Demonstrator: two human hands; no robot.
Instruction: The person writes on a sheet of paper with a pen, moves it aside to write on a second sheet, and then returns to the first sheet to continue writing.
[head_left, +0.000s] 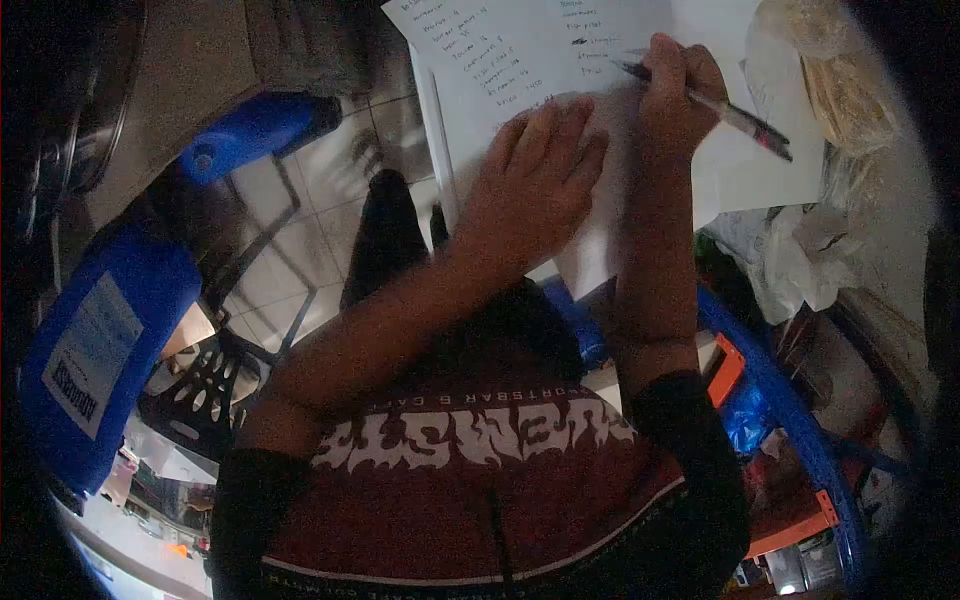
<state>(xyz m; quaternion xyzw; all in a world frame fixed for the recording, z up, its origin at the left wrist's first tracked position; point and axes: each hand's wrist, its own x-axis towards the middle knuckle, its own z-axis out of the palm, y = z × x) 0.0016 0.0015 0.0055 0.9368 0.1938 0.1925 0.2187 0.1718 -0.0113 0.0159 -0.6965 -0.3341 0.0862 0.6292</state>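
My left hand (530,190) lay flat, fingers spread, on the far sheet of paper (500,50) to pin it still, while my right hand (680,85) was clamped around the pen (735,115), tip on the list.

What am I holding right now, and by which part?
The right hand grips a pen near its writing tip; the left hand rests flat on the paper, holding nothing.

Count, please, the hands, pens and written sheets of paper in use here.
Hands: 2, left hand flat on the sheet, right hand gripping the pen
Pen: 1
Written sheet: 1
Total: 4
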